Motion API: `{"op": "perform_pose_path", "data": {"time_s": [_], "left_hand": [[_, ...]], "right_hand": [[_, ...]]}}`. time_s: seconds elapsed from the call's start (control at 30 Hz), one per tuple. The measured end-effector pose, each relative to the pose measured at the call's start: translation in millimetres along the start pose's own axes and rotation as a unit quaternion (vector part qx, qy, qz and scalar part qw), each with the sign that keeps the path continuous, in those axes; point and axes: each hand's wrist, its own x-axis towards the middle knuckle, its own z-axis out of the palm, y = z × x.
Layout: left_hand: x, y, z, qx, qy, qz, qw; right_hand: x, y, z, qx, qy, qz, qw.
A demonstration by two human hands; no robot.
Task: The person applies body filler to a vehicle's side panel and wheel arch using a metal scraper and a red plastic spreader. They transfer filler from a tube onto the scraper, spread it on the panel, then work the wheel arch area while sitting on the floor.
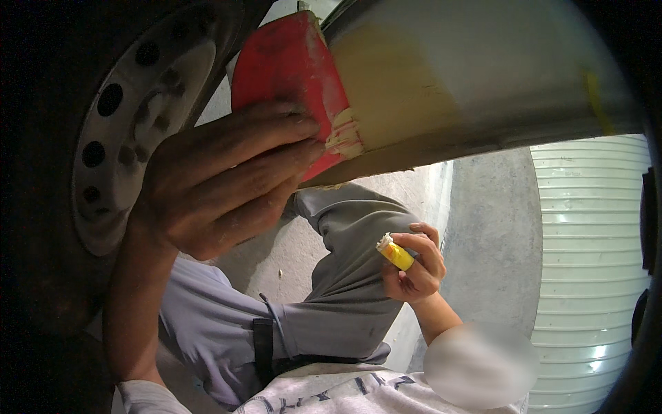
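My left hand grips a red filler spreader, fingers laid along its face. Beige filler is smeared on the spreader's right edge, which lies against or very near the lower part of a vehicle body panel. A broad patch of tan filler covers the panel beside it. Lower and to the right, in front of my leg, my right hand pinches a short yellow cylinder with crumbly whitish stuff on its upper end. What kind of thing the cylinder is, I cannot tell.
A wheel with a round-holed steel rim and dark tire stands close on the left. The panel's lower edge runs above my legs in grey trousers. Concrete floor and a pale ribbed surface lie to the right.
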Motion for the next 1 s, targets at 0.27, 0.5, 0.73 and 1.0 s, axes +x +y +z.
{"op": "perform_pose_path", "data": {"time_s": [0.27, 0.5, 0.73, 1.0], "left_hand": [[-33.5, -2.6, 3.8, -0.014, -0.027, -0.034, 0.999], [-57.8, 9.0, -8.1, 0.066, -0.059, -0.096, 0.991], [-7.4, 45.9, -44.5, -0.132, 0.046, -0.363, 0.921], [-23.6, 43.1, -37.1, -0.140, -0.016, -0.545, 0.827]], "right_hand": [[-2.7, 0.4, 1.6, -0.016, 0.002, 0.005, 1.000], [-1.0, -1.4, 0.9, -0.011, -0.002, 0.004, 1.000], [1.0, -1.0, -2.7, 0.005, -0.002, -0.007, 1.000], [-0.7, -0.7, 1.1, 0.012, 0.041, -0.008, 0.999]]}}
